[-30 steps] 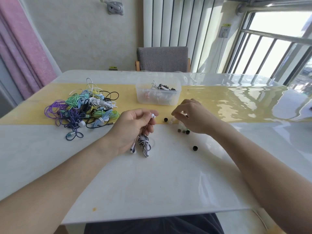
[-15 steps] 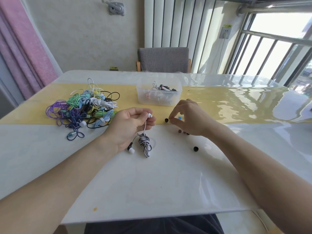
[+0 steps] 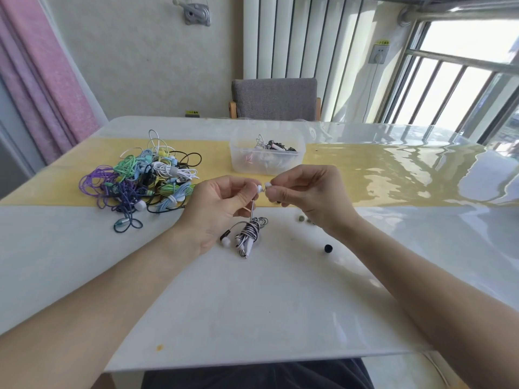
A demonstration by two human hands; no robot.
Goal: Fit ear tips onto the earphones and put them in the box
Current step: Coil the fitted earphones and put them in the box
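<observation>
While the left hand [image 3: 216,209] pinches a white earbud [image 3: 259,188] between thumb and curled fingers [image 3: 243,195], the right hand [image 3: 306,192] pinches a small white ear tip [image 3: 268,185] just beside it, the two nearly touching. Below the left fingers the earbud's cable hangs down to a black-and-white wound bundle [image 3: 250,233] lying on the counter [image 3: 252,304], with the second earbud [image 3: 225,241] beside it. Beyond both sets of fingers stands the clear box [image 3: 266,167], holding a few earphones. Left of the left fingers lies a tangle of coloured earphones [image 3: 143,178]. Below the right wrist sits a loose black ear tip [image 3: 328,248].
</observation>
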